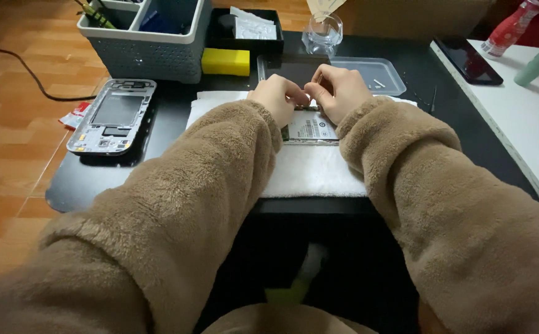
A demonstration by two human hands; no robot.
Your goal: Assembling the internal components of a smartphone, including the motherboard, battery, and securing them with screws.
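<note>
Where both hands [310,96] meet, opened phone [310,128] just beneath, touching.

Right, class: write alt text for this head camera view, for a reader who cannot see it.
Two hands, left hand and right hand, in fluffy brown sleeves, press together on an opened phone lying on a white cloth on a black table. A separate phone frame lies to the left, before a grey organiser basket.

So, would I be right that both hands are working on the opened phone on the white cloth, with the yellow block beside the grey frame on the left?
Not quite: the head view shows the yellow block behind the white cloth, beside the grey basket. The grey frame lies apart on the left. Both the left hand and right hand are on the phone.
</note>
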